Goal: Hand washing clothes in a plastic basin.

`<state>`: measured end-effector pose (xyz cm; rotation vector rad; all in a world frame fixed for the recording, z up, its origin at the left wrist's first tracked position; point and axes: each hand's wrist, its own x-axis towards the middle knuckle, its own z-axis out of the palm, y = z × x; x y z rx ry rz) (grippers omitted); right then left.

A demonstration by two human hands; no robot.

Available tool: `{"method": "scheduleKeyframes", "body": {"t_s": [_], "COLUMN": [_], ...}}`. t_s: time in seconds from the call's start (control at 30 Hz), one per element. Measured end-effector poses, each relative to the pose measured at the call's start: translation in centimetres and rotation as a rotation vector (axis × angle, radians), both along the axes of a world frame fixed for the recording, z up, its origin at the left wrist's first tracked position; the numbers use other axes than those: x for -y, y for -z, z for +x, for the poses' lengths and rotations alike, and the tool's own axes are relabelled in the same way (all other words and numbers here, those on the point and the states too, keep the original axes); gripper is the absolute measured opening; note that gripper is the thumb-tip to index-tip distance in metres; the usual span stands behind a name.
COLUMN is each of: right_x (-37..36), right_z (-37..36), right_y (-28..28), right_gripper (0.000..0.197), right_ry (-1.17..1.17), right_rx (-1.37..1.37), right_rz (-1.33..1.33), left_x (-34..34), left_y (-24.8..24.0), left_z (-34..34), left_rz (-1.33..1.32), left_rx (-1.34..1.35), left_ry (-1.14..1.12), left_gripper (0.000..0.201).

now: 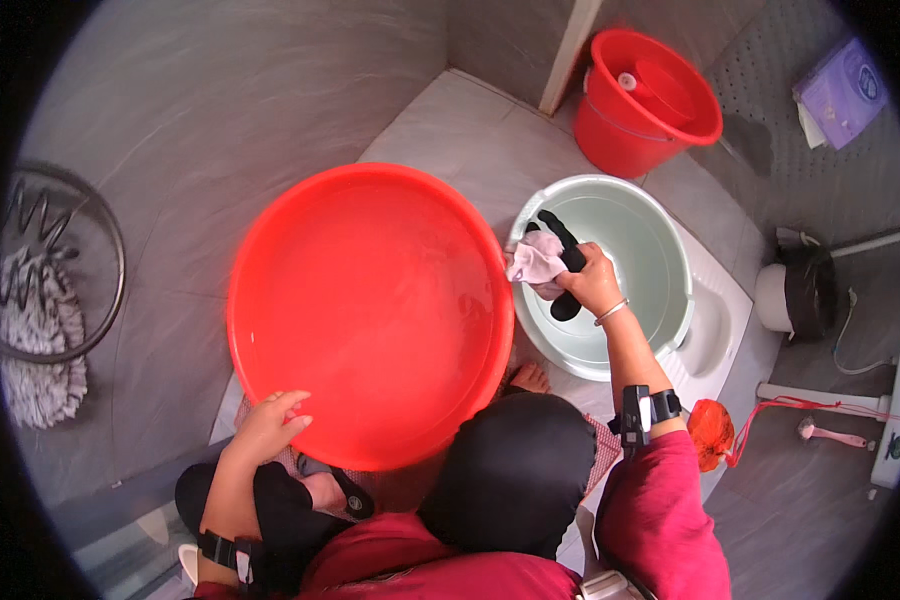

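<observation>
A large red basin holds cloudy water in front of me. My left hand is at its near left rim, fingers loosely extended and holding nothing. To the right stands a smaller pale green basin of clearer water. Above its left rim, my right hand grips a bunch of small cloths that look like socks. One pale pink sock is bunched up, and black socks stick out above and below it. My right fingertips are partly hidden behind the bunch.
A red bucket stands at the back right. Beside the green basin lies a white squat toilet, with a waste bin beyond. A grey mop stands at far left. A purple tissue pack and a pink brush are at right.
</observation>
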<state>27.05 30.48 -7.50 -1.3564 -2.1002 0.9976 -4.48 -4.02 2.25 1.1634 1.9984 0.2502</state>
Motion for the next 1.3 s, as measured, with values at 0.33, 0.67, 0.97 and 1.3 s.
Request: {"method": "scheduleKeyframes", "body": {"t_s": [0.33,0.67,0.97,1.3], "right_x": [2.6,4.8,11.2,7.6], "right_z": [-7.5,8.0,17.7,13.1], "right_y": [-8.0,-1.2,7.3,2.1], "right_gripper": [0.072,0.028,0.042,0.024], "right_ry": [-0.552,0.54,1.044,0.705], "right_rx": [-0.168,-0.458,-0.711,-1.026], "right_rz": [-0.605,-0.48,-0.974,-0.764], "left_x": [1.6,2.3,2.5,4.1], "left_y": [-2.0,-3.2,-2.4,-1.6], "left_z": [0.5,0.3,1.0,0.3], "left_rz": [0.135,0.139,0.097,0.174], "left_rx": [-0.028,-0.043,-0.048,-0.171], "left_ry": [0.035,0.091,0.103,0.114], "left_gripper": [0.036,0.038,0.039,0.038]}}
